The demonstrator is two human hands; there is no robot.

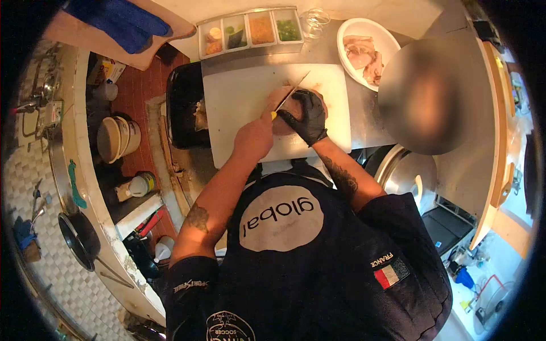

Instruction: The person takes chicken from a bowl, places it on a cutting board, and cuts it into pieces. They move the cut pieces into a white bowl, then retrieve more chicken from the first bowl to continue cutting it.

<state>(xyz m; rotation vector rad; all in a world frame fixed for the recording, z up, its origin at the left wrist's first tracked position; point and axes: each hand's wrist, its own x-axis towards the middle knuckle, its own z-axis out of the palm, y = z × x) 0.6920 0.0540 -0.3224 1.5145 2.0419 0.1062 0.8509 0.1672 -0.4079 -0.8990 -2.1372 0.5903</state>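
My bare left hand (254, 138) is closed round the yellow handle of a kitchen knife (292, 91). The blade points up and to the right across a pale pink piece of raw meat (281, 127). My right hand (310, 116), in a black glove, lies over the right side of the meat with its fingers curled against it, close to the blade. Both hands cover much of the meat, so its full shape is hidden. Under it is a white cutting board (239, 91).
Behind the board stands a container (250, 35) with several compartments of chopped food. A white bowl (388, 35) of raw meat pieces is at the right, beside a blurred round patch. A black tray (185, 105) with scraps adjoins the board's left side. A large pot lid (406, 173) sits lower right.
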